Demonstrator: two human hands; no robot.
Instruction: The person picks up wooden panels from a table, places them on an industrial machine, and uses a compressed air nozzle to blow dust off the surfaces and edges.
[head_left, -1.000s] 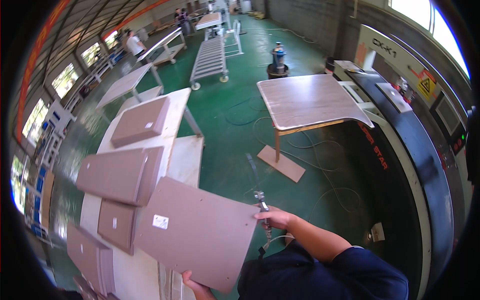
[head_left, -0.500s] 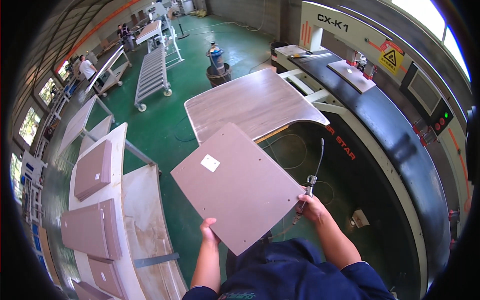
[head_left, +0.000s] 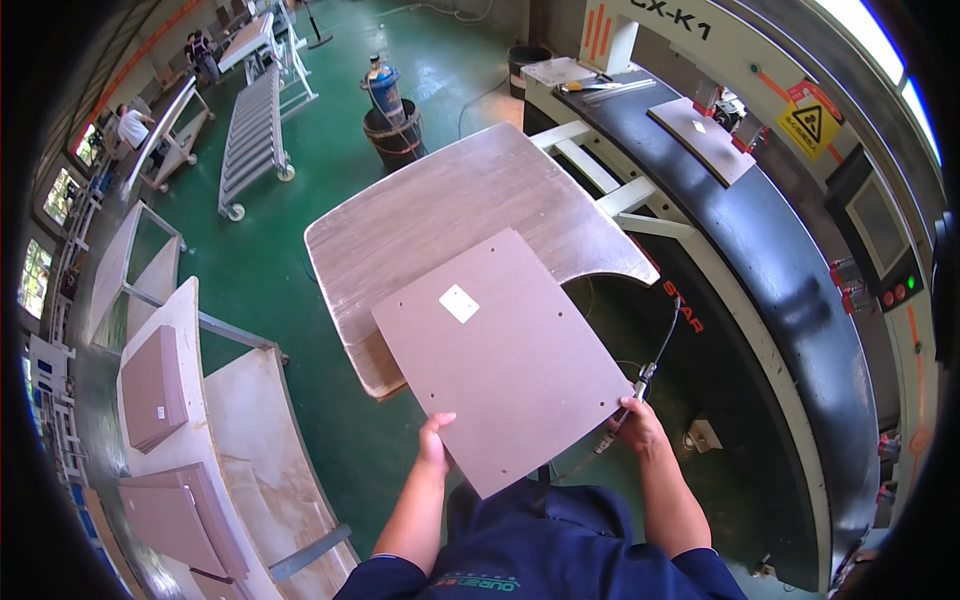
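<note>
A flat mauve-brown board (head_left: 515, 380) with small drilled holes and a white label (head_left: 459, 303) is held tilted in front of me. My left hand (head_left: 435, 446) grips its lower left edge, thumb on top and fingers hidden beneath. At the lower right corner, my right hand (head_left: 640, 430) is closed on the board, thumb on its face. That same hand also has a metal air blow gun (head_left: 643, 382) with a long thin nozzle, its hose trailing below. The board's far part overlaps the wood-grain table (head_left: 430, 220) in view; whether they touch, I cannot tell.
A large machine with a black curved bed (head_left: 770, 300) fills the right side, another board (head_left: 702, 140) lying on it. Stacked boards (head_left: 155, 390) rest on a white-topped cart at left. Beyond stand a dark bucket (head_left: 395, 140), a roller conveyor (head_left: 258, 140) and people.
The board has shifted slightly right and turned clockwise, with both hands still on it. The table appears closer and the view has turned to the right.
</note>
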